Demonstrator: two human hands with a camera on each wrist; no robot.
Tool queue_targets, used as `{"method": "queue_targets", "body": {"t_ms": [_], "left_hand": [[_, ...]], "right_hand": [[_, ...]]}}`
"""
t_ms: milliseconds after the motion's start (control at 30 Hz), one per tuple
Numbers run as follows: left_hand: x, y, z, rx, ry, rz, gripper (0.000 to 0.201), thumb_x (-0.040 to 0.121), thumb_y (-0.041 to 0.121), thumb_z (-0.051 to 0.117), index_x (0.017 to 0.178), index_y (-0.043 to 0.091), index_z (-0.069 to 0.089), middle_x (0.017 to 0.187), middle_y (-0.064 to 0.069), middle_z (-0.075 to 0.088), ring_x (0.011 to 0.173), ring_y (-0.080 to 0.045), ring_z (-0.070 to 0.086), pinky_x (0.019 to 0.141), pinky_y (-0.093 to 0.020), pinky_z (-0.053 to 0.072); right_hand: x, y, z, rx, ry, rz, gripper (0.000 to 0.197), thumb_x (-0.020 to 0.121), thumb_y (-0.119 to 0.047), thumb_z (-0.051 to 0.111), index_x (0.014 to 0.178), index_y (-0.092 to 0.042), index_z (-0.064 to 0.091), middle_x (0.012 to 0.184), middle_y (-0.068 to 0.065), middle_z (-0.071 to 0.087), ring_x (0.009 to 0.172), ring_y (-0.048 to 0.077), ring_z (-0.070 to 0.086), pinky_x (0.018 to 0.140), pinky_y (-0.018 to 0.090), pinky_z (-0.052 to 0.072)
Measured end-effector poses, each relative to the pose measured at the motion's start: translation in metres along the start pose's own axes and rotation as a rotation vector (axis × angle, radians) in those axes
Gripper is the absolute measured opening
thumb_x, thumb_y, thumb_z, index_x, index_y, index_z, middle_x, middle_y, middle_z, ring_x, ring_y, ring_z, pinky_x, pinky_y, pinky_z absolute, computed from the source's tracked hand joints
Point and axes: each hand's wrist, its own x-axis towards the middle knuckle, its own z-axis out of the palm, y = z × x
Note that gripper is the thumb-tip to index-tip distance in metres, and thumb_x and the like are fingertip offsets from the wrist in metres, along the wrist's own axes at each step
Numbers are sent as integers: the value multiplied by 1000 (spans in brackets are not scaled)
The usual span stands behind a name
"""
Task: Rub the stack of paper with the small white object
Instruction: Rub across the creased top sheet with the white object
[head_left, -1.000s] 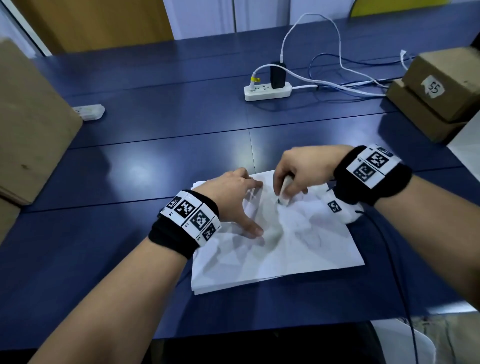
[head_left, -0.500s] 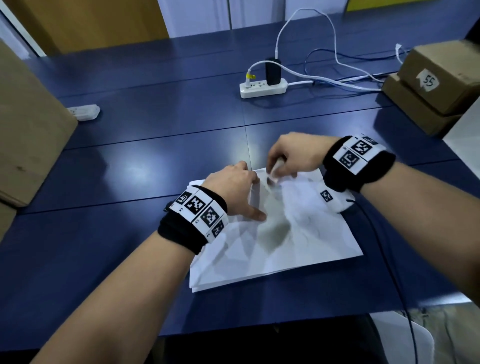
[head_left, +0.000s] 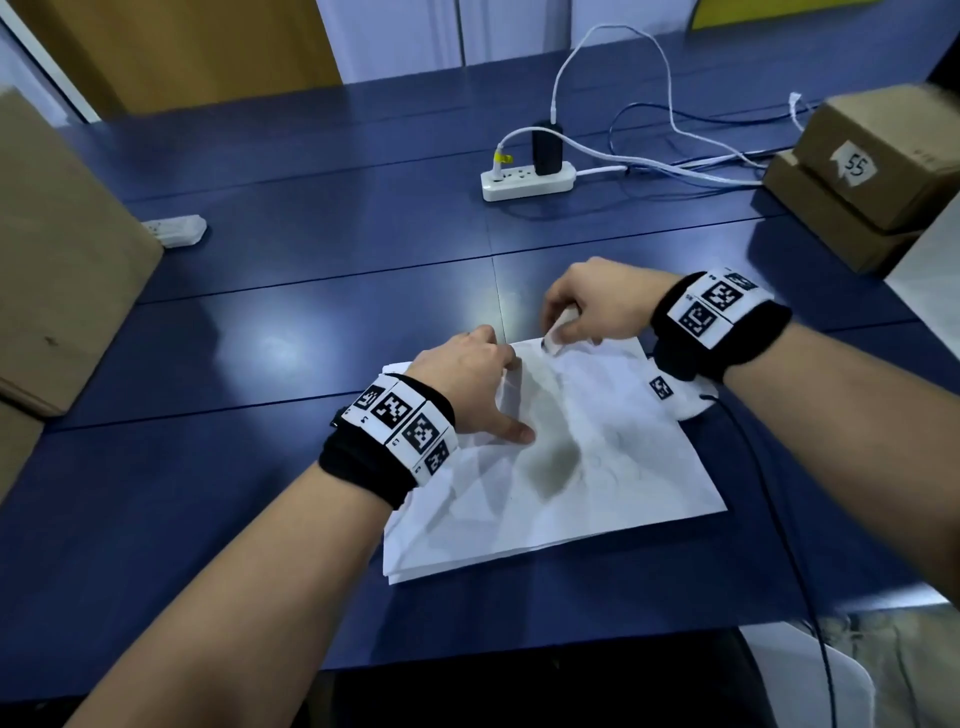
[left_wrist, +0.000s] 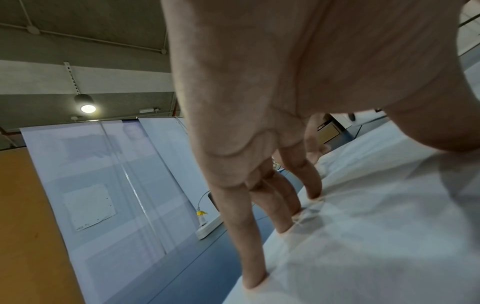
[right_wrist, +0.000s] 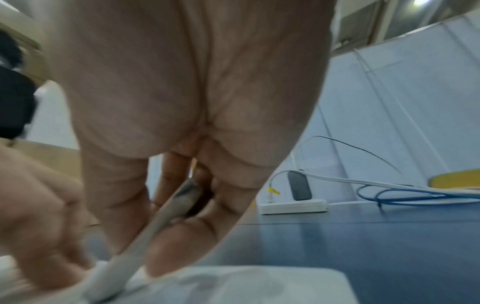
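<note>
A creased stack of white paper (head_left: 597, 483) lies on the blue table (head_left: 260, 364) in front of me. My left hand (head_left: 475, 387) presses it down with straight, spread fingers (left_wrist: 285, 209) on the paper (left_wrist: 376, 236) near its far left edge. My right hand (head_left: 587, 312) pinches a small white object (head_left: 556, 335) and holds its lower tip against the paper's far edge. In the right wrist view the white object (right_wrist: 155, 224) slants down between thumb and fingers onto the paper (right_wrist: 246, 286).
A white power strip (head_left: 527, 179) with a black adapter and several cables lies at the back. Cardboard boxes (head_left: 872, 171) stand at the right, a large cardboard sheet (head_left: 57, 260) at the left, with a small white item (head_left: 174, 231) next to it.
My right hand has carried the white object from the middle of the sheet up to its far edge. The left hand has stayed pressed on the paper.
</note>
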Motion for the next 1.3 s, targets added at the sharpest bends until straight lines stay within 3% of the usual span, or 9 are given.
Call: {"method": "queue_targets", "body": {"t_ms": [133, 300, 500, 667, 733, 867, 1067, 1200, 1300], "left_hand": [[1, 0, 1, -2, -4, 4, 84, 60, 73, 77, 129, 29, 54, 108, 6, 41, 113, -19, 48, 70, -34, 38], [2, -1, -1, -1, -10, 7, 89, 59, 73, 77, 132, 29, 51, 105, 8, 37, 112, -19, 48, 71, -35, 40], [2, -2, -1, -19, -15, 6, 86, 59, 71, 79, 130, 29, 53, 105, 8, 38, 112, -19, 48, 72, -33, 40], [2, -1, -2, 2, -18, 7, 90, 58, 73, 77, 132, 29, 52, 106, 7, 38, 112, -20, 48, 74, -37, 45], [2, -1, -1, 3, -18, 8, 89, 59, 73, 77, 132, 28, 51, 107, 7, 39, 112, -20, 48, 73, -37, 44], [2, -3, -1, -15, -16, 2, 88, 60, 71, 78, 132, 28, 51, 109, 6, 40, 114, -19, 47, 71, -34, 38], [1, -2, 0, 7, -7, 9, 90, 60, 73, 77, 134, 29, 50, 117, 5, 44, 115, -19, 47, 70, -35, 39], [2, -2, 0, 8, -16, 0, 90, 60, 72, 77, 134, 29, 50, 116, 5, 43, 115, -19, 47, 71, -35, 38], [3, -1, -1, 10, -18, 0, 91, 59, 73, 77, 133, 28, 50, 114, 5, 42, 114, -19, 47, 73, -36, 41]], "right_hand": [[-17, -17, 6, 15, -358, -88, 12, 79, -25, 78, 90, -25, 77, 70, 0, 73, 53, 12, 65, 57, 19, 50], [0, -5, -1, -26, 10, -2, 10, 81, -28, 74, 90, -24, 73, 75, -3, 73, 55, 14, 68, 62, 23, 48], [-22, -21, 5, -45, -384, -72, 13, 77, -27, 79, 90, -27, 76, 69, -2, 73, 53, 11, 65, 56, 19, 50], [-2, -5, 0, -35, 36, 3, 11, 80, -26, 74, 91, -24, 75, 70, -4, 70, 56, 15, 68, 64, 27, 53], [-5, -4, -1, -18, -19, -1, 10, 78, -24, 75, 88, -24, 75, 69, 0, 72, 52, 14, 67, 61, 22, 48], [-17, -20, 3, -7, -393, -64, 12, 76, -23, 80, 88, -24, 78, 66, -2, 73, 52, 11, 64, 59, 22, 51], [-1, -2, 0, -21, 50, 34, 11, 79, -31, 77, 87, -26, 74, 68, -6, 70, 52, 11, 67, 69, 29, 57], [-23, -13, 5, 47, -323, -36, 13, 77, -25, 80, 89, -23, 77, 69, 5, 73, 51, 12, 64, 58, 19, 50], [-19, -10, 4, 39, -236, -28, 14, 76, -31, 81, 88, -25, 77, 69, 3, 73, 52, 10, 65, 59, 18, 48]]}}
